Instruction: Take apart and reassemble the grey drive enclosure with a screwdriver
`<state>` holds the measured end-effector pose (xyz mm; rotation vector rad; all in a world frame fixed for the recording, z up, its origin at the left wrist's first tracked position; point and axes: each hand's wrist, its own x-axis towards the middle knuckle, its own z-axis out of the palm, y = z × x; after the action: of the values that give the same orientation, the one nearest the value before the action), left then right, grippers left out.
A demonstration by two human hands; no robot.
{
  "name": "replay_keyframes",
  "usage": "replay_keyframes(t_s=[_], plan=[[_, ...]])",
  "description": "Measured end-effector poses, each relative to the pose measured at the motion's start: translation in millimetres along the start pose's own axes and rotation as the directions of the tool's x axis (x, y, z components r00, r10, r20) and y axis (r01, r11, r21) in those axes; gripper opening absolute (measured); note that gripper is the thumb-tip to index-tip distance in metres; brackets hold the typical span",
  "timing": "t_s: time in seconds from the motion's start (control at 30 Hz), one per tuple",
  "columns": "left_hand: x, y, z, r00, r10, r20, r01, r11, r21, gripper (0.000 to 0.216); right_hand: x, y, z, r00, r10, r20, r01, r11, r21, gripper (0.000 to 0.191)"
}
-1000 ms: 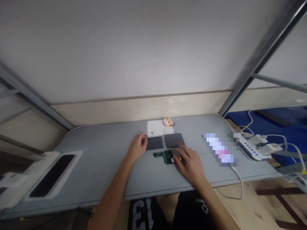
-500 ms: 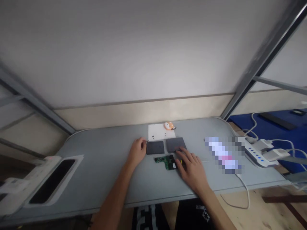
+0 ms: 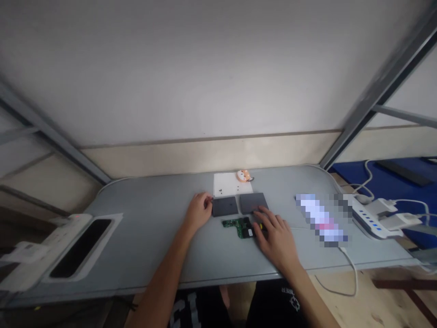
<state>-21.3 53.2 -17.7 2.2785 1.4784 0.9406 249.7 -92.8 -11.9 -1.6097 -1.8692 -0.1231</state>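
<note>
Two flat dark grey panels lie side by side, the left panel and the right panel. My left hand is closed, fingertips pinched together at the left panel's upper left corner; what they hold, if anything, is too small to make out. My right hand rests with fingers spread, its fingertips at the right panel's near edge. Its thumb is beside a green circuit board with a black part. Under this hand a small yellow piece shows, and a thin pale rod sticks out to the right.
Behind the panels lies a white sheet with several tiny dark bits and an orange-and-white animal-face case. A blurred-out lit device and a power strip with cables are at right. A dark-screened phone lies left beside another power strip.
The whole view has shifted a little, so the table's contents appear slightly further right and higher. Both hands keep nearly the same places beside the panels.
</note>
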Motion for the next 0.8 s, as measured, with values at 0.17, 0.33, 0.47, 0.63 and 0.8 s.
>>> replay_keyframes(t_s=[0.17, 0.33, 0.47, 0.63, 0.8], plan=[[1, -3, 3, 0.999, -0.015, -0.029, 0.015, 1.0, -0.011, 0.022, -1, -6, -8, 0.982, -0.151, 0.116, 0.139, 0.985, 0.106, 0.033], [1, -1, 1, 1.0, 0.002, -0.009, -0.002, 1.0, -0.005, 0.021, 0, -8, -12, 0.929, -0.269, 0.255, 0.229, 0.958, 0.175, 0.023], [2, 1, 0, 1.0, 0.003, 0.01, -0.003, 1.0, 0.001, 0.023, 29, -8, -15, 0.89, -0.369, 0.269, 0.31, 0.921, 0.235, 0.019], [2, 3, -2, 1.0, -0.006, 0.023, 0.006, 1.0, 0.013, 0.021, 91, -9, 5, 0.901, -0.365, 0.235, 0.324, 0.925, 0.198, 0.021], [1, 5, -4, 0.999, 0.008, 0.044, -0.009, 1.0, 0.017, 0.02, 101, -9, 34, 0.902, -0.349, 0.256, 0.293, 0.928, 0.231, 0.023]])
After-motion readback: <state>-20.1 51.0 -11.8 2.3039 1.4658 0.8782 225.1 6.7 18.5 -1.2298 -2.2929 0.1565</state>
